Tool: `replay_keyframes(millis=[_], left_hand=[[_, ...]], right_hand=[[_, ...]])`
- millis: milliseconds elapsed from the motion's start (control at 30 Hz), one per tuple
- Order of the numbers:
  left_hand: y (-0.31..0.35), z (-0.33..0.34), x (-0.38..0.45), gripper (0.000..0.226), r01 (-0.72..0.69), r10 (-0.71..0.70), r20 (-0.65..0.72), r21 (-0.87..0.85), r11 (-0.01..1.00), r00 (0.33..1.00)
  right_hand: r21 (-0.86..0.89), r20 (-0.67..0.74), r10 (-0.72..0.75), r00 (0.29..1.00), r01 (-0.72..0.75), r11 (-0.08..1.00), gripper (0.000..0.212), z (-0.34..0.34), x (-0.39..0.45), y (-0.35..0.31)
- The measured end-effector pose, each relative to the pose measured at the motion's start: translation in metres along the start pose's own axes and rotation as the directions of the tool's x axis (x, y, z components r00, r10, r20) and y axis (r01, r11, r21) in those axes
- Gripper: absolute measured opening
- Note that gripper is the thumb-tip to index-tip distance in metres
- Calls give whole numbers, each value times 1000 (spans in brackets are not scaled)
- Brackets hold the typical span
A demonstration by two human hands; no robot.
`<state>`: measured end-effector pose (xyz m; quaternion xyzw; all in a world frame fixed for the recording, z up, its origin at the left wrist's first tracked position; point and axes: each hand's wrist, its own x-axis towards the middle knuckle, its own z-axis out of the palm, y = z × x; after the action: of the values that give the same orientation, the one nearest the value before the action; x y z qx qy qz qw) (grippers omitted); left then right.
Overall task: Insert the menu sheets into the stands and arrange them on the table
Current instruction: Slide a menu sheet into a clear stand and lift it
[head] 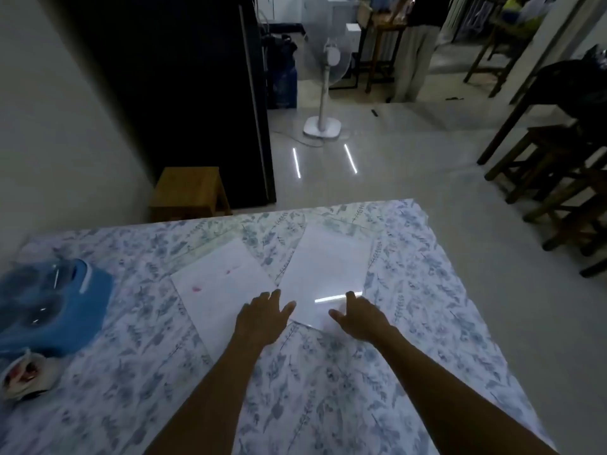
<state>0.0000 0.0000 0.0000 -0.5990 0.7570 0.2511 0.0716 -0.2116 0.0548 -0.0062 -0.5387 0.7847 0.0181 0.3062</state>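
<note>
Two bare forearms reach over a floral tablecloth (328,389). Left hand (262,318) and right hand (359,318), fingers spread, rest on the glossy stand (325,274) beside a menu sheet (220,290). Slick plastic may slide.

A matt floral cloth (328,389) covers the worktop. The left sheet (216,290) looks like matt paper; the right sheet (325,267) is glossy. The stool (189,192) is wood, the floor (410,165) polished.

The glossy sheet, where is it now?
In the head view the glossy sheet lies flat on the tablecloth, right of the plain sheet, its near edge between both hands.
</note>
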Motion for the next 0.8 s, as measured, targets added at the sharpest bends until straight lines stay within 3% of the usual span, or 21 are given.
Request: replay_keyframes(millis=[167, 300, 433, 533, 700, 733, 800], left_hand=[[4, 29, 19, 62, 67, -55, 104, -110, 992, 993], [11, 35, 29, 62, 62, -64, -14, -107, 992, 998], [7, 34, 32, 62, 54, -64, -61, -153, 987, 996], [1, 31, 31, 63, 63, -75, -52, -203, 977, 996], [-14, 35, 12, 57, -6, 5, -4, -284, 959, 1000], [-18, 36, 5, 56, -35, 37, 0, -307, 951, 999], [-24, 37, -11, 52, -76, 84, 9, -341, 937, 996]], right_hand=[[111, -143, 116, 983, -101, 989, 58, 12, 19, -5], [242, -149, 242, 959, -202, 949, 58, 16, 34, -11], [522, -70, 391, 918, -300, 799, 51, 16, 43, -3], [640, -69, 420, 905, -283, 715, 40, 18, 34, 10], [698, -118, 365, 923, -184, 692, 47, 18, 5, 35], [753, -87, 384, 919, -192, 629, 46, 17, 0, 43], [883, 79, 385, 920, -244, 401, 40, 14, -12, 57]])
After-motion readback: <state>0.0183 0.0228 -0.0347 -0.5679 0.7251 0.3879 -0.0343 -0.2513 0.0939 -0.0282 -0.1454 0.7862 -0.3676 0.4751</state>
